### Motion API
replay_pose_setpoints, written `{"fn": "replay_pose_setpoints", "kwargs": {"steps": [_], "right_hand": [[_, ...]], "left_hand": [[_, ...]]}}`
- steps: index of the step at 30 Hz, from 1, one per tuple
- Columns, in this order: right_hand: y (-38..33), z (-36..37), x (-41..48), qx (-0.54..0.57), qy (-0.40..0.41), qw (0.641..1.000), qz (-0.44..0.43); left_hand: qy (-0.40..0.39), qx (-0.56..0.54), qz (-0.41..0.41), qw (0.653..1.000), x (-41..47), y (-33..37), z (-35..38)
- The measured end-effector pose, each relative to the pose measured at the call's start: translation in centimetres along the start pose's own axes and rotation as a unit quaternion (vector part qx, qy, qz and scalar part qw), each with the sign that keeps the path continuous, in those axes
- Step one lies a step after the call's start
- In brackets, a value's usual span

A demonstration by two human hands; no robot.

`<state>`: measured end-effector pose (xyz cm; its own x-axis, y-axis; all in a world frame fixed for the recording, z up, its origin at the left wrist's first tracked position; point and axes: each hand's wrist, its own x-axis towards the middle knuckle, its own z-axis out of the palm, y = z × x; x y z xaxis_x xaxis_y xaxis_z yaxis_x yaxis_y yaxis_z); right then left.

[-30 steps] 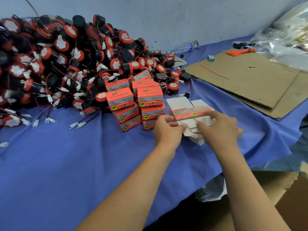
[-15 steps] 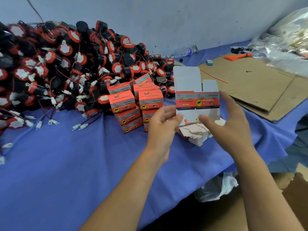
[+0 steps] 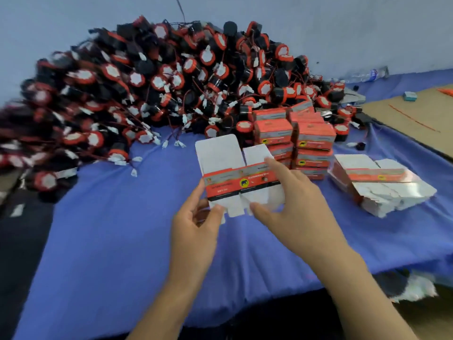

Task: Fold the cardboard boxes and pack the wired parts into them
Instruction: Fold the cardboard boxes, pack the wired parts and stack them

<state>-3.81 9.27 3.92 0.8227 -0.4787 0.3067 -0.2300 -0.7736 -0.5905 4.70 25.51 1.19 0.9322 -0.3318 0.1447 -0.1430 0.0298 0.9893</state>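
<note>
Your left hand (image 3: 196, 224) and right hand (image 3: 294, 212) pinch an unfolded box (image 3: 235, 185) over the blue cloth (image 3: 110, 241). Behind it, parts heap (image 3: 147, 82); to the right, packed boxes (image 3: 294, 136) and flat blanks (image 3: 377, 180); pale wall (image 3: 73, 20) beyond.

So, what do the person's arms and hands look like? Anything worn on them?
Both are bare. The left hand and the right hand carry no gloves, rings or watch that I can see, and no sleeve shows on either forearm.
</note>
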Motion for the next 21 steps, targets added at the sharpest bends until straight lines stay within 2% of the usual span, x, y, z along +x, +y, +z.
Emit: {"fn": "replay_pose_setpoints", "kwargs": {"steps": [4,7,11,14,17,21], "right_hand": [[-4.5,5.6,-0.6,0.013,-0.055,0.998,-0.037],[-7.0,9.1,-1.0,0.021,-0.085,0.995,-0.052],[-8.8,13.3,-1.9,0.019,-0.118,0.993,-0.019],[-9.0,15.4,-2.8,-0.055,-0.142,0.988,-0.006],[-8.7,16.0,-3.4,-0.093,-0.125,0.988,0.005],[-8.8,15.1,-3.7,-0.038,-0.13,0.99,0.029]], "left_hand": [[0.06,0.12,0.025,0.991,-0.8,-1.0,-6.7],[0.074,0.218,0.021,0.973,-1.1,-2.2,-10.9],[0.05,0.412,0.003,0.91,-1.0,-4.9,-14.8],[0.011,0.506,-0.026,0.862,-1.6,-7.1,-16.2],[-0.003,0.517,-0.016,0.856,-2.3,-8.2,-16.9],[0.0,0.49,0.003,0.872,-2.3,-8.2,-17.0]]}}
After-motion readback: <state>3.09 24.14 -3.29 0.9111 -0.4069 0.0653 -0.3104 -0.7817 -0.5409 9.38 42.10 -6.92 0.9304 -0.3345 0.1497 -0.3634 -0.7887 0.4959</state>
